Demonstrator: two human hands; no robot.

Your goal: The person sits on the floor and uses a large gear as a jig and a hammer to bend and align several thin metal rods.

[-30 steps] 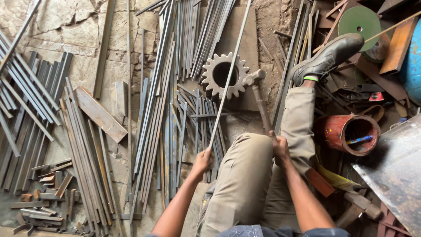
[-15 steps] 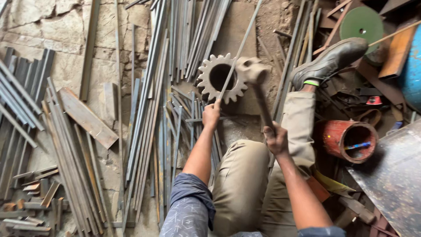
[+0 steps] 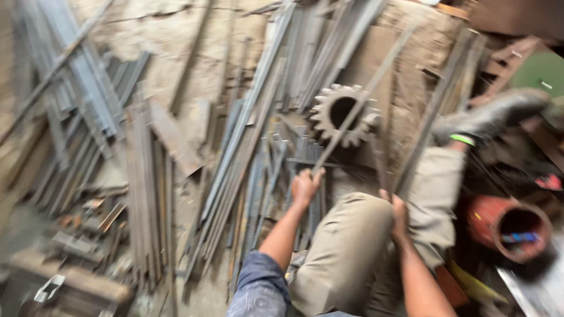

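My left hand (image 3: 305,186) is clamped on the near end of a long thin grey steel rod (image 3: 358,103), steadying it across the rusty toothed gear wheel (image 3: 343,114) as an anvil. My right hand (image 3: 398,208) grips the wooden-handled hammer (image 3: 376,149), its head by the gear's right edge.

I note khaki trousers (image 3: 346,246), a grey-brown toothed gear (image 3: 341,114), a rust-red cylinder (image 3: 499,226), a blue sleeve (image 3: 258,290) and dull grey steel strips (image 3: 147,194).

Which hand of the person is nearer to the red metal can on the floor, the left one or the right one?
The right. The right hand grips the hammer handle just left of the red can. The left hand holds the thin rod farther left, beyond the raised knee.
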